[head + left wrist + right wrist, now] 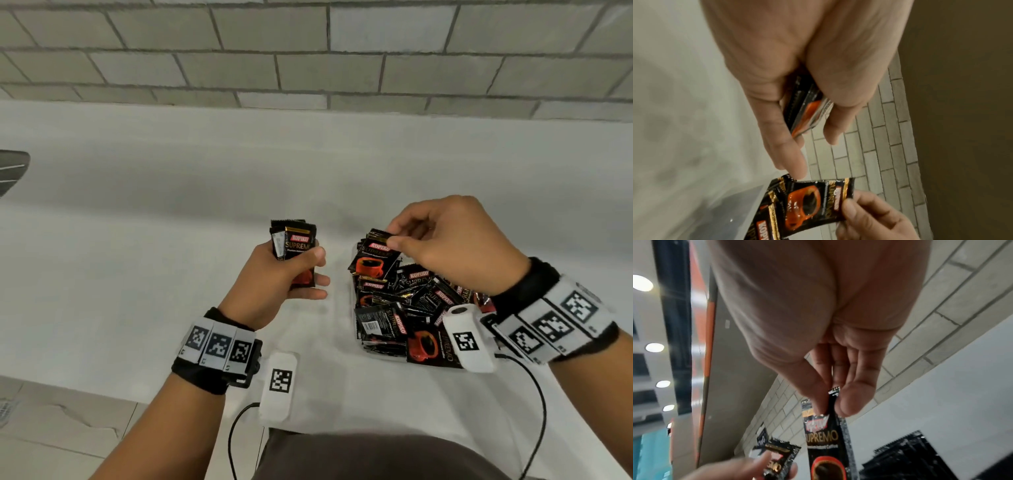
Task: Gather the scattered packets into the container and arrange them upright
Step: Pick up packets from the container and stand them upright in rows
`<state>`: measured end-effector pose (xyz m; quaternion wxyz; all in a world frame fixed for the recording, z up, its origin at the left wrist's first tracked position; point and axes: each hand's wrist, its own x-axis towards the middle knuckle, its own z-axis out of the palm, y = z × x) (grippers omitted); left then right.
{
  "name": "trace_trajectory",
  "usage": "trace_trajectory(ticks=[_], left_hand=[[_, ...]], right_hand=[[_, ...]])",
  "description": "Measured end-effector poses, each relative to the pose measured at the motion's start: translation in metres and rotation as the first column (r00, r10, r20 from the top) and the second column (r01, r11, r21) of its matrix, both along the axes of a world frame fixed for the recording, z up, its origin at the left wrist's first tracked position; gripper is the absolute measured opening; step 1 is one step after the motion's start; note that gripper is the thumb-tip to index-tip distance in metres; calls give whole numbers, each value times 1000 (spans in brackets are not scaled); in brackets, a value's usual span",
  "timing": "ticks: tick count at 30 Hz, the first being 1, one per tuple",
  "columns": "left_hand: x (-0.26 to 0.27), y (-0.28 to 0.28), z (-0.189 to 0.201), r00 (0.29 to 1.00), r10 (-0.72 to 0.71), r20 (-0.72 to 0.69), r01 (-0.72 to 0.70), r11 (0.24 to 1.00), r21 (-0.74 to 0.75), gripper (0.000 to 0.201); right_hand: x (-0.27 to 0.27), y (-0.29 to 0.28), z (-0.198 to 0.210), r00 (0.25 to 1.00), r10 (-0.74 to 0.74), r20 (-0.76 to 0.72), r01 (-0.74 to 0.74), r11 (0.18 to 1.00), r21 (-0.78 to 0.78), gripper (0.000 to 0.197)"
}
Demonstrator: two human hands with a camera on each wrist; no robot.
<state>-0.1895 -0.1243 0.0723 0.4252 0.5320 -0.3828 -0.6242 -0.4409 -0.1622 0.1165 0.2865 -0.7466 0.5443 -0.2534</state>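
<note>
The left hand (277,281) is clamped around a small stack of packets (294,246), thumb across the front and fingers curled behind, holding them upright above the white tabletop (171,240), just left of the container (356,329). In the left wrist view the same stack (807,110) sits wedged between thumb and fingers.

The right hand (452,246) hovers over the far end of the container, its thumb and fingers pinching the top edge of a single packet (375,260), which hangs down from that grip. The right wrist view shows this packet (824,443) dangling from the fingertips (849,402), printed face toward the camera.

The container is a clear tub, its walls hard to make out, filled with a jumbled heap of packets (407,308) lying flat and tilted at all angles. Beyond the container, a grey brick wall (308,51) runs behind the tabletop.
</note>
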Motion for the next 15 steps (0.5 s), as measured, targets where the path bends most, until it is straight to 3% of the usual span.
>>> trace_trajectory(ticks=[8, 15], left_hand=[[-1, 5, -5, 994, 5, -113, 9, 993, 119, 19], [-5, 7, -6, 993, -8, -119, 22, 993, 119, 16]], right_hand=[[-2, 7, -18, 965, 197, -173, -219, 968, -121, 14], [-13, 0, -10, 952, 224, -208, -241, 969, -61, 13]])
